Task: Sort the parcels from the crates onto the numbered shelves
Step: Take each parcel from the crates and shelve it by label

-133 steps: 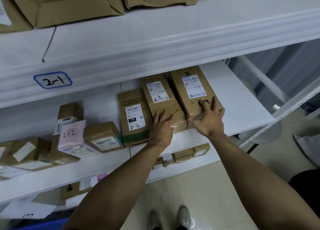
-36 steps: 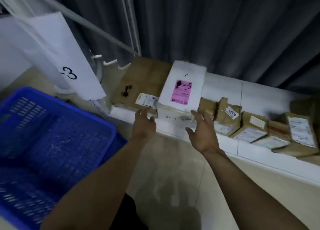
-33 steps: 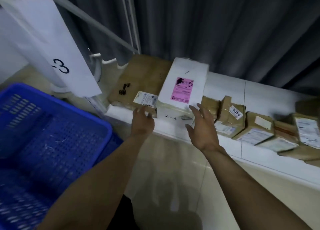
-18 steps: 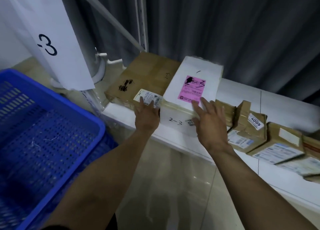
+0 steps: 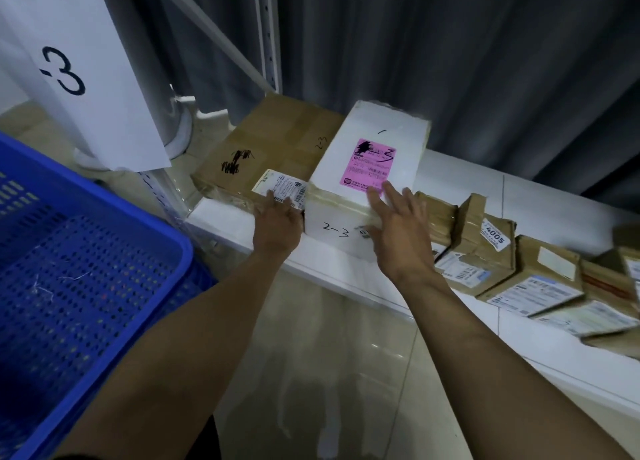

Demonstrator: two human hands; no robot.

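white shelf (image 5: 485,185), grey curtain (image 5: 485,61), tiled floor (image 5: 329,348)

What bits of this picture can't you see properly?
Head view, paper sign: the left edge cuts off whatever comes before "-3".
White box: the right hand covers its near right corner; its pink label has print too small to read.
Parcels at the far right: blurred, labels unreadable.
Blue crate: cut off by the left and bottom edges.

Head view — close, angled down at low shelf (image 5: 467,185).
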